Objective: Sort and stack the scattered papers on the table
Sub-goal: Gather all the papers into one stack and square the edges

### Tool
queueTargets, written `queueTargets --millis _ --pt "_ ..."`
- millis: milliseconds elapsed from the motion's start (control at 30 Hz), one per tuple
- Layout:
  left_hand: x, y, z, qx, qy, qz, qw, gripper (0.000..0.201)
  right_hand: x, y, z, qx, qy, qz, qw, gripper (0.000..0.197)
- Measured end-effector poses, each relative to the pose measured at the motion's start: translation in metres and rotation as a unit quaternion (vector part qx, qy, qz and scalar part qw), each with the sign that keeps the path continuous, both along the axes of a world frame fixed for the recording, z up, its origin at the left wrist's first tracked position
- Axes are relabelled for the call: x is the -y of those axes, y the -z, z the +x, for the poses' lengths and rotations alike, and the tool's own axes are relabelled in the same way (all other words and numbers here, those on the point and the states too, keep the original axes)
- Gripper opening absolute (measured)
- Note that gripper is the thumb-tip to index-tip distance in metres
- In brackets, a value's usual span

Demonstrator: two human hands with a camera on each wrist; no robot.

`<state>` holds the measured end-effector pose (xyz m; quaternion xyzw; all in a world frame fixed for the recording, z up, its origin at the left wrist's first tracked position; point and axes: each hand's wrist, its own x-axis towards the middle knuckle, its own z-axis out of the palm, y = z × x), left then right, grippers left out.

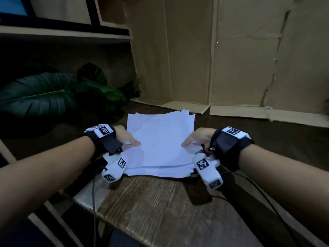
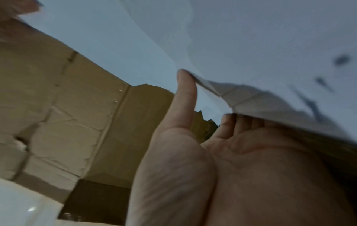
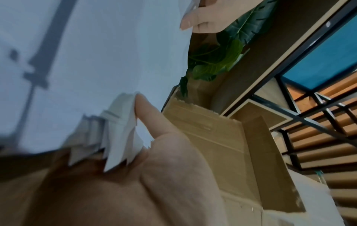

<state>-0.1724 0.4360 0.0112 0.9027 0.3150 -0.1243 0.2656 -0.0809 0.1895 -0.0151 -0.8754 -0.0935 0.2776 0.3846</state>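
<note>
The stack of papers (image 1: 160,143) sits over the middle of the wooden bench (image 1: 160,211), held between both hands. The left hand (image 1: 127,138) grips the left edge, thumb on the top sheet and fingers under the pile. The right hand (image 1: 195,138) grips the right edge the same way. In the left wrist view the thumb (image 2: 185,97) presses on the sheet edges while the fingers curl beneath them. The right wrist view shows the right thumb (image 3: 148,116) against a ragged, stepped bundle of edges.

Handling: the sheets are judged light, thin and limp. They bow readily, as the curved top sheet shows, and smooth paper is likely to slide sheet over sheet. Hold should be taken at the two opposite side edges, near mid-length, with thumb above and fingers below, using even, moderate pressure. Too hard a pinch is likely to crease the pile; too loose a one lets sheets fan out.

Orientation: the long axis of the stack runs away from the person, toward the cardboard (image 1: 195,59) at the back. The far corners are splayed and the near edges are stepped, so the pile is gathered but not yet squared.
</note>
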Motion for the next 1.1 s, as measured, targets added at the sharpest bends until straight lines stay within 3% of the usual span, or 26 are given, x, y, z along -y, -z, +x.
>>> queueTargets --millis 67,167,233,300,367,467,500,633,700,800,867,1000,1067,1100 --pt "0.031 -0.001 -0.005 0.013 0.039 -0.018 0.999 0.027 0.036 -0.002 -0.009 -0.005 0.021 -0.006 1.0 0.019" --pt "0.081 0.0 -0.008 0.041 0.104 -0.079 0.991 0.015 0.105 -0.001 -0.023 -0.007 0.047 -0.025 0.999 0.038" --pt "0.112 0.008 -0.01 0.035 0.135 -0.121 0.983 0.013 0.159 0.001 -0.041 -0.015 0.079 -0.031 0.996 0.032" --pt "0.148 0.015 -0.013 0.013 0.177 -0.138 0.974 0.023 0.209 -0.003 -0.072 -0.027 0.113 -0.032 0.993 0.017" --pt "0.184 0.021 -0.014 0.01 0.207 -0.123 0.971 0.031 0.252 -0.008 -0.102 -0.067 0.137 -0.011 0.988 0.017" --pt "0.23 0.02 -0.016 0.022 0.238 -0.106 0.965 0.025 0.297 -0.008 -0.118 -0.129 0.161 0.034 0.978 0.056" --pt "0.241 0.02 -0.015 0.023 0.243 -0.103 0.964 0.021 0.307 -0.007 -0.12 -0.137 0.177 0.057 0.973 0.058" --pt "0.271 0.018 -0.014 0.018 0.256 -0.08 0.963 0.048 0.321 -0.003 -0.126 -0.124 0.178 0.129 0.968 0.052" --pt "0.275 0.021 -0.013 0.006 0.258 -0.075 0.963 0.068 0.318 0.0 -0.124 -0.132 0.166 0.151 0.965 0.039" --pt "0.269 0.026 -0.009 0.013 0.25 -0.085 0.965 0.058 0.311 0.007 -0.112 -0.141 0.153 0.179 0.962 0.024" --pt "0.26 0.029 -0.006 0.023 0.221 -0.081 0.972 0.067 0.309 0.011 -0.106 -0.155 0.144 0.179 0.961 0.02" --pt "0.251 0.022 -0.007 0.034 0.229 -0.065 0.971 0.068 0.311 0.014 -0.099 -0.17 0.181 0.253 0.935 0.03" --pt "0.257 0.014 -0.027 0.061 0.274 -0.005 0.96 0.066 0.312 0.015 -0.096 -0.164 0.183 0.278 0.929 0.047" --pt "0.261 0.013 -0.043 0.081 0.31 0.037 0.947 0.075 0.312 0.015 -0.096 -0.167 0.179 0.28 0.928 0.051"
